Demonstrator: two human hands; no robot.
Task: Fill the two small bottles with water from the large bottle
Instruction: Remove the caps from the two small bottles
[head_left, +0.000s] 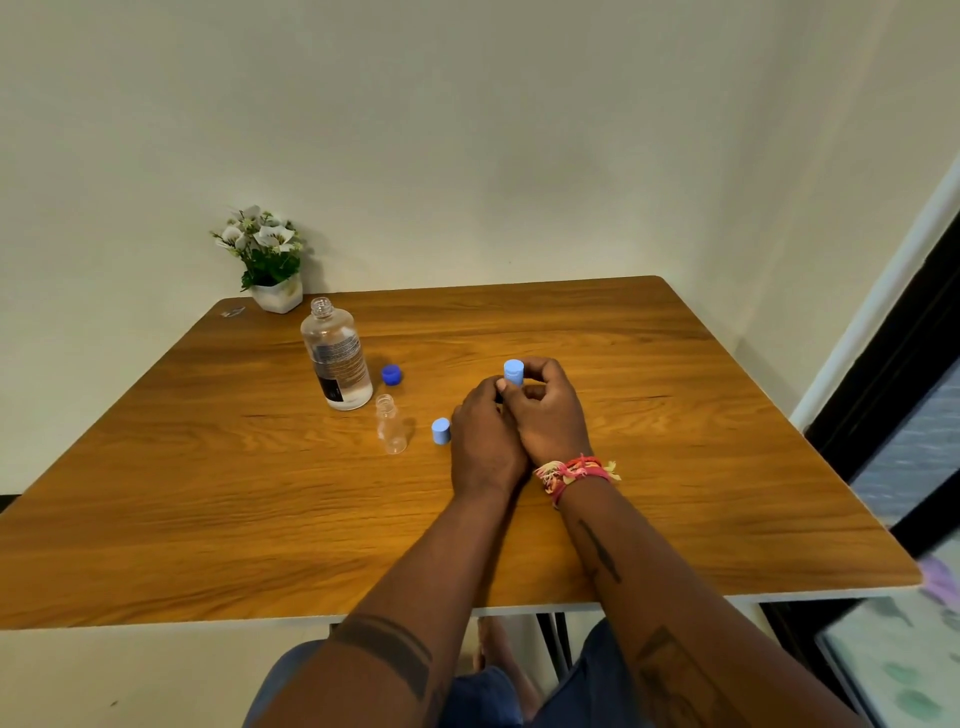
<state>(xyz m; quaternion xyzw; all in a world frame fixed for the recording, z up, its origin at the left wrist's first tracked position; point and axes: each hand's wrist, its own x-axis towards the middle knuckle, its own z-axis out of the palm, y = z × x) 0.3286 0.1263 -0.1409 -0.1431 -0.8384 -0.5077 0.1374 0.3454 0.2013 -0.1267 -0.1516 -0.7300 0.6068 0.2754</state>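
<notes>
Both forearms sat nearest cam; my left hand (485, 441) wrapped the 2nd small bottle, body hidden; right hand (545, 410) fingers pinched its light-blue cap (514, 372). Best: steady base w/ left, twist cap straight, don't tilt. Open small bottle (390, 425), loose cap (440, 431), uncapped large bottle (336, 356) stood left; its water level hard to read.

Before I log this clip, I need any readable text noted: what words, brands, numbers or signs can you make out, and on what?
Large bottle: its label carries lines of printed text and a dark panel, all too small and blurred to read.
Light blue cap in the right hand: no marking visible.
Light blue cap on the table, dark blue cap, small open bottle, white flower pot: no text visible.
Nothing legible anywhere.
</notes>
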